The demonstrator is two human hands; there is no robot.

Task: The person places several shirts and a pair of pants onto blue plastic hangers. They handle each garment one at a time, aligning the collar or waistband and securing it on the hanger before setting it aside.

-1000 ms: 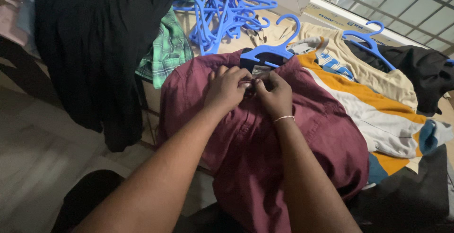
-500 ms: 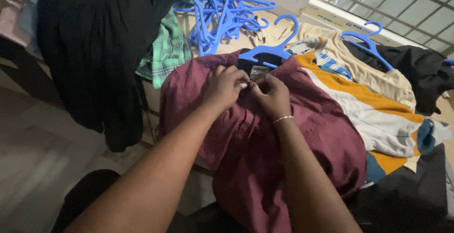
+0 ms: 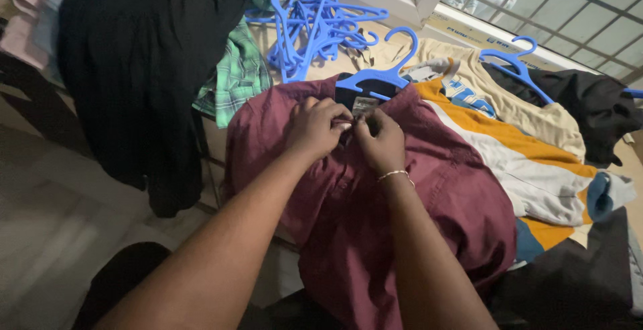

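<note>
Change since a second ago: next to none; both hands stay bunched at the collar of the maroon shirt, fingers shifted only slightly, which reads as fine work at the top of the placket going on without a break.
Left hand: curled nearly closed, fingertips pinching the cloth just below the collar; what sits between the fingertips is too small to make out.
Right hand: likewise nearly closed, thumb and fingers nipping the opposite edge of the cloth, touching the left hand's fingertips (a thin bracelet sits at the wrist).
Maroon shirt, position: lying front-up across the pile, collar away from the person, hem hanging over the near edge.
Hanger in shirt: blue plastic, hook pointing away, shoulders tucked inside the neck opening.
Loose hangers: tangled blue heap beyond the shirt, well apart from the hands.
Striped shirt: cream, orange and white, partly under the maroon shirt's right side, with a second blue hanger at its far end.
Black garment: draped at the left, hanging over the edge.
Green checked cloth: between the black garment and the maroon shirt.
Obstruction: nothing lies over the collar; the hands themselves hide the spot being worked.
</note>
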